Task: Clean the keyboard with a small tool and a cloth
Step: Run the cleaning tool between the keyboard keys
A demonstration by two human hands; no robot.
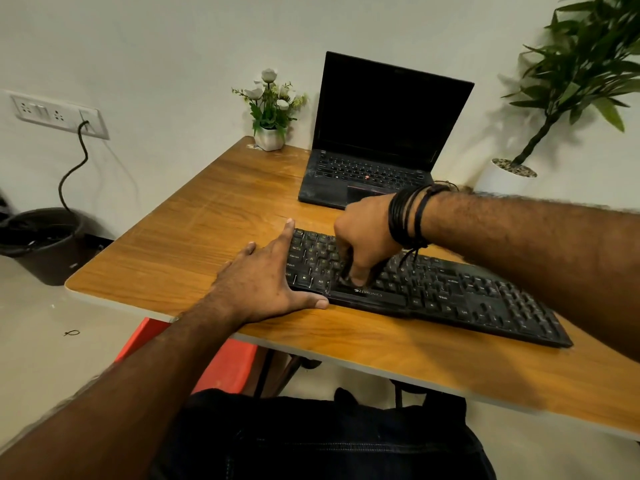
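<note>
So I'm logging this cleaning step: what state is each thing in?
keyboard: flat on the desk, being worked on
small tool: dark, held point-down on the keys
right hand: pinching the tool
left hand: open, bracing the keyboard's end
laptop: lid open, screen dark

A wooden desk (214, 216) stands against a plain pale wall (156, 46), which carries a white socket panel (57, 114) with a dark cable (74, 164) hanging down toward a black bin (45, 244) on the light floor (52, 351). On the desk sit an open laptop (377, 140) with a dark screen and a small flower pot (270, 112). A leafy plant (568, 84) in a white pot stands at the right, and something red (225, 362) shows under the desk.
</note>
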